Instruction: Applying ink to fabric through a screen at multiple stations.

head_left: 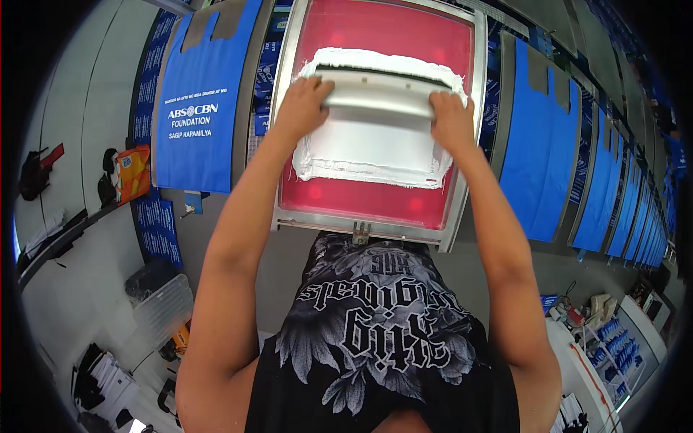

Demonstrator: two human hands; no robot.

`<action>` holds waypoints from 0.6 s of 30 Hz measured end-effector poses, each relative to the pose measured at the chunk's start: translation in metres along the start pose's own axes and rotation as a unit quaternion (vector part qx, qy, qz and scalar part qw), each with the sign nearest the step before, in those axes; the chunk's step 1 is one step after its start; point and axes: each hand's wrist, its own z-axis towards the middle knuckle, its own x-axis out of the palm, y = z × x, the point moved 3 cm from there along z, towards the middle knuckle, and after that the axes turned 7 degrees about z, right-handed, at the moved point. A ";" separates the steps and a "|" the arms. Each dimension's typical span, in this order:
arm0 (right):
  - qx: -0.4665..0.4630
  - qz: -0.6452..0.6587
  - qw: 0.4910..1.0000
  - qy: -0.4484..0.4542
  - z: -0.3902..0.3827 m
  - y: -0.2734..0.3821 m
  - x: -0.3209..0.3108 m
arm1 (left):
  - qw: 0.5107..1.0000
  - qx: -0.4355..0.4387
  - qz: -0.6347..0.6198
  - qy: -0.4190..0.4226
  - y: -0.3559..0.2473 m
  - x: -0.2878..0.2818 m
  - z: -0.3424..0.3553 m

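Note:
A wide squeegee with a pale metal holder and a dark edge lies across a screen-printing frame. My left hand is wrapped round its left end, and my right hand grips the right end. Beneath it, thick white ink forms a rough rectangle on the red mesh, heaped along its borders. The squeegee sits over the upper part of that white area. What lies under the screen is hidden.
On the left, a blue fabric bag with white print lies flat on a board. Plain blue bags on boards run in a row to the right. An orange pack and a clear plastic bin are at lower left.

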 end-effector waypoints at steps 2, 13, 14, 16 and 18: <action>0.017 0.035 0.998 0.048 -0.034 0.016 -0.003 | 0.995 -0.042 -0.005 0.092 -0.019 -0.015 -0.035; 0.057 0.110 0.986 0.116 -0.083 0.034 -0.035 | 0.980 -0.127 -0.044 0.144 -0.046 -0.040 -0.072; 0.059 0.094 0.986 0.122 -0.046 0.019 -0.036 | 0.982 -0.120 -0.048 0.140 -0.030 -0.033 -0.038; 0.039 0.037 0.996 0.076 0.010 -0.015 -0.032 | 0.982 -0.121 -0.017 0.141 -0.011 -0.025 0.028; 0.036 0.031 0.995 0.091 0.051 -0.023 -0.045 | 0.979 -0.130 -0.004 0.154 0.001 -0.024 0.063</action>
